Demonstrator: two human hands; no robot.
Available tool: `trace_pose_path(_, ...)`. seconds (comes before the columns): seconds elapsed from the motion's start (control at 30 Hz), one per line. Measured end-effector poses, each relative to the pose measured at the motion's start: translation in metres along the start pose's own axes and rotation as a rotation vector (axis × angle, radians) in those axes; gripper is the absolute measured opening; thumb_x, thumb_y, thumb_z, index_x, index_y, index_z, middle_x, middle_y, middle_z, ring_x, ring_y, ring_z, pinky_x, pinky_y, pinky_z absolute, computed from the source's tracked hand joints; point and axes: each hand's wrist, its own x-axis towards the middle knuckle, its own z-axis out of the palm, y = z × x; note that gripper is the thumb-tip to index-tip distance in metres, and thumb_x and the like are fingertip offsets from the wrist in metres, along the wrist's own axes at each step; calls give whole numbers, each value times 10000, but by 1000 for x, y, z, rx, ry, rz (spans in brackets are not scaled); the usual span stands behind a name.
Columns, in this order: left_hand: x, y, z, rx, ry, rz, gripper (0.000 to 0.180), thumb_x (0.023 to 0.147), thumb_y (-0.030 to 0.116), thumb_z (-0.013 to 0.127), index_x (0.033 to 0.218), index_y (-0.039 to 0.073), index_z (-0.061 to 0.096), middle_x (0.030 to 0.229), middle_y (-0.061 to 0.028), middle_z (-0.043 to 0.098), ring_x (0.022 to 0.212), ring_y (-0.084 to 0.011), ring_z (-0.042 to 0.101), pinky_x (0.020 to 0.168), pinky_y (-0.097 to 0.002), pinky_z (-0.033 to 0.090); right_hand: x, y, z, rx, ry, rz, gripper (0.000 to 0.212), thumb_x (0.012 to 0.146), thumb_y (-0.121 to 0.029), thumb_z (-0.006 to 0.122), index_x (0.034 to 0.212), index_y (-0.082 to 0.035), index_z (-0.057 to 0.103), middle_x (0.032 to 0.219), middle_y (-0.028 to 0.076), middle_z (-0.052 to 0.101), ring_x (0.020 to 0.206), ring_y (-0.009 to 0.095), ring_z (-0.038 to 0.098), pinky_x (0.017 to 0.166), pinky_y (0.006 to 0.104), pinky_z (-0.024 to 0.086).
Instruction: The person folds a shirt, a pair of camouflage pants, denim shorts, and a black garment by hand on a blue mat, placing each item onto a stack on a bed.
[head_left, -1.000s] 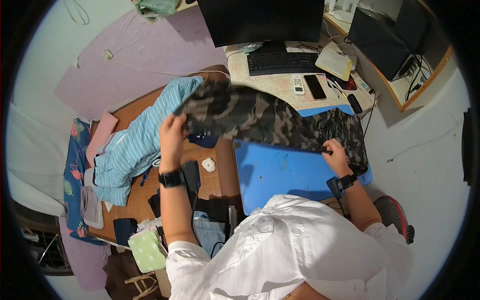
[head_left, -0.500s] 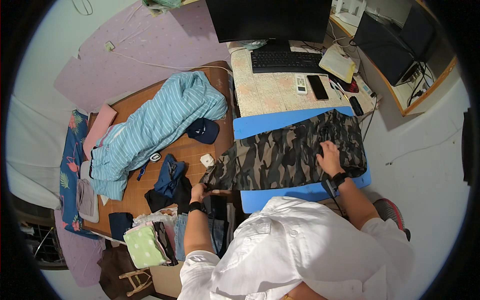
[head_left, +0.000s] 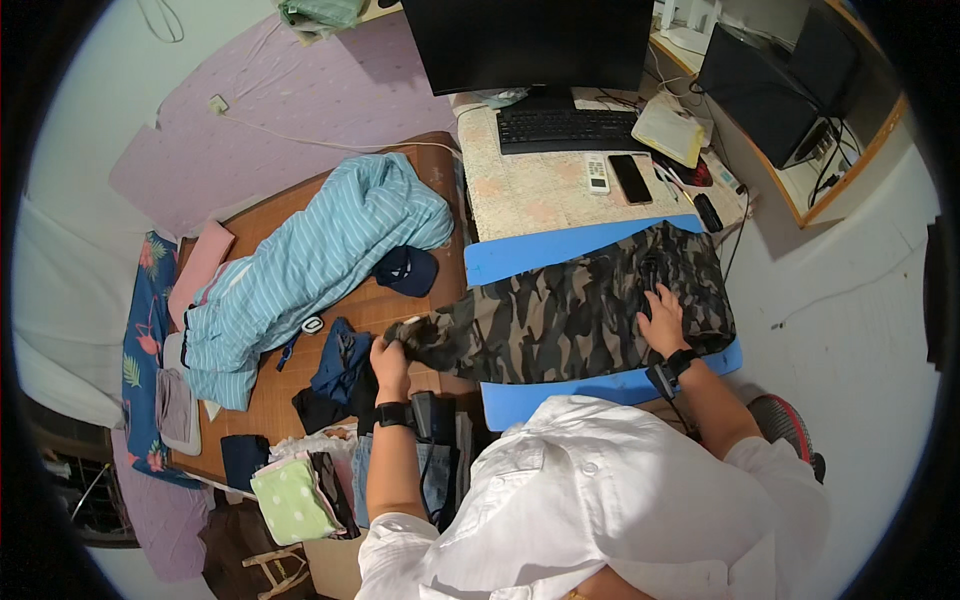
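A pair of camouflage trousers (head_left: 560, 320) lies folded lengthwise across a blue board (head_left: 500, 258). Its narrow leg end reaches past the board's left edge, over the side of the bed. My left hand (head_left: 390, 366) is closed on that end and holds it bunched. At the wide end on the right, my right hand (head_left: 662, 322) rests on the cloth with its fingers spread. Both wrists wear black bands.
Behind the board stand a keyboard (head_left: 565, 131), a remote control (head_left: 597, 174), a phone (head_left: 630, 179) and a monitor (head_left: 530, 45). On the bed lie a striped blue quilt (head_left: 320, 250), a dark cap (head_left: 405, 271) and dark clothes (head_left: 340, 365). Folded clothes (head_left: 297, 497) are stacked nearer me.
My left hand has moved up and to the left with the trouser leg's end, which is now raised and more bunched. My right hand stays on the cloth. The view has shifted slightly.
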Motion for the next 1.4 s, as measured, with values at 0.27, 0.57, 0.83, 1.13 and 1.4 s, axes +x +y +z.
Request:
trace_pose_path(0.27, -90, 1, 192, 528, -658, 901, 378, 683, -55, 489, 1052, 16, 522, 1041, -169, 516, 982, -331, 504, 868, -379, 407, 4, -38, 2, 1006, -141, 96, 397, 888, -191, 508, 1235, -23, 415, 1131, 118, 520, 972, 211, 538, 819, 318, 440)
trace_pose_path(0.57, -93, -55, 170, 972, -1209, 633, 389, 779, 105, 556, 1140, -13, 474, 1146, -198, 483, 1074, -356, 464, 908, -381, 394, -35, 16, 24, 1073, -218, 523, 454, 905, -255, 477, 1242, 34, 387, 1070, 126, 527, 895, 191, 577, 709, 296, 467)
trace_pose_path(0.83, -80, -79, 120, 1267, -1026, 842, 459, 712, 107, 623, 1141, 20, 486, 1214, -195, 430, 1113, -370, 415, 945, -407, 368, -23, -27, 8, 529, -58, 268, 812, 756, -498, 607, 1323, -27, 267, 1225, 250, 400, 1090, 403, 447, 893, 434, 396)
trace_pose_path(1.13, -91, -89, 110, 1472, -1026, 885, 650, 711, 141, 636, 1292, 45, 362, 1387, -210, 233, 1286, -377, 207, 1036, -410, 262, 5, -1, 50, 301, -170, 285, 461, 784, -242, 591, 1154, 2, 462, 1222, 227, 378, 1014, 380, 492, 804, 416, 459)
trace_pose_path(1.4, -53, -60, 130, 1157, -881, 720, 293, 805, 108, 544, 1067, -5, 478, 1068, -210, 482, 989, -389, 467, 838, -427, 407, -24, -11, 5, 186, 267, 22, 341, 787, -64, 558, 1107, -3, 456, 1164, 162, 397, 1007, 354, 440, 821, 433, 412)
